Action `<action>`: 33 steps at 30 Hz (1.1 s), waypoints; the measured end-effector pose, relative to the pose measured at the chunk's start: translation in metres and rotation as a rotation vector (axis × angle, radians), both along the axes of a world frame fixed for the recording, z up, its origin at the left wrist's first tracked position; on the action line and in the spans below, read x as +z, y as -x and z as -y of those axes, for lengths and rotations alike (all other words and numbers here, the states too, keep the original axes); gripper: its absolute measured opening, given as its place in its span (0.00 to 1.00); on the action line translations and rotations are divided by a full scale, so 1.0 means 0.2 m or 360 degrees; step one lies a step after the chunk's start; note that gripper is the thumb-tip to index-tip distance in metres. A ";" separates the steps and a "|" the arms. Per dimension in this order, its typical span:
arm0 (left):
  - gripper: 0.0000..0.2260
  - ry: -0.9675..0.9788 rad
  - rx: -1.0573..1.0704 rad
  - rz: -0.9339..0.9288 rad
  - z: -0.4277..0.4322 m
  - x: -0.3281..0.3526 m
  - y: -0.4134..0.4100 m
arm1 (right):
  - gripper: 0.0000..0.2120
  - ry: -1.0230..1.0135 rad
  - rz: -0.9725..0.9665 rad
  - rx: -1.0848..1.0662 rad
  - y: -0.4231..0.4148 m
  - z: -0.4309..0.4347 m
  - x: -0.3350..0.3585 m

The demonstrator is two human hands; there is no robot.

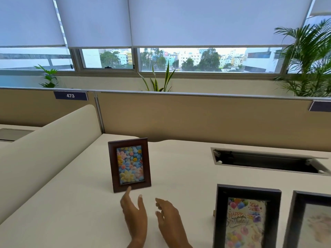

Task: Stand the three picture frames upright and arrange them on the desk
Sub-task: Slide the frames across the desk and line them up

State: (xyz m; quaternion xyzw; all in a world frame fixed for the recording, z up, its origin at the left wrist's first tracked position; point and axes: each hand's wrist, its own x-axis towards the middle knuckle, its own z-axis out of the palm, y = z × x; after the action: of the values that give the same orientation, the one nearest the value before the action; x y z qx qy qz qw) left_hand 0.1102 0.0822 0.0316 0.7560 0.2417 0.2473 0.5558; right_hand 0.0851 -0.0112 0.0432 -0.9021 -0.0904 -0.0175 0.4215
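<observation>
Left grip [134, 210] open, fingers spread, holding nothing, index tip at lower edge of brown frame [129, 164], contact unclear; right grip [169, 216] open, empty, just beside left; brown frame upright on desk [75, 203], flower picture facing camera; black birthday frame [248, 216] upright at right, near edge; third dark frame [310, 221] just beside it, partly cut off.

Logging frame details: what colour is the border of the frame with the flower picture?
Dark reddish-brown wood on the flower frame, clearest in the head view.
</observation>
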 end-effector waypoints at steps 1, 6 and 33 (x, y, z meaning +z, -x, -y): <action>0.19 0.0006 -0.0082 0.0033 0.05 0.01 0.03 | 0.19 -0.0022 0.0089 0.0008 0.05 0.05 0.04; 0.14 -0.0020 -0.0445 0.0188 0.28 0.07 0.16 | 0.12 -0.0091 0.0730 -0.0167 0.23 0.31 0.25; 0.09 -0.0081 -0.1467 -0.0354 0.62 -0.05 0.36 | 0.26 -0.0528 0.0120 -0.1131 0.40 1.00 -0.04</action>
State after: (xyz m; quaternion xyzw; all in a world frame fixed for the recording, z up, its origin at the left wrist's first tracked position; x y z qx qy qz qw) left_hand 0.0374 -0.0422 0.0223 0.8197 -0.0670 -0.1016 0.5598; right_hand 0.0045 -0.2111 0.0355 -0.7956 0.2162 -0.2099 0.5256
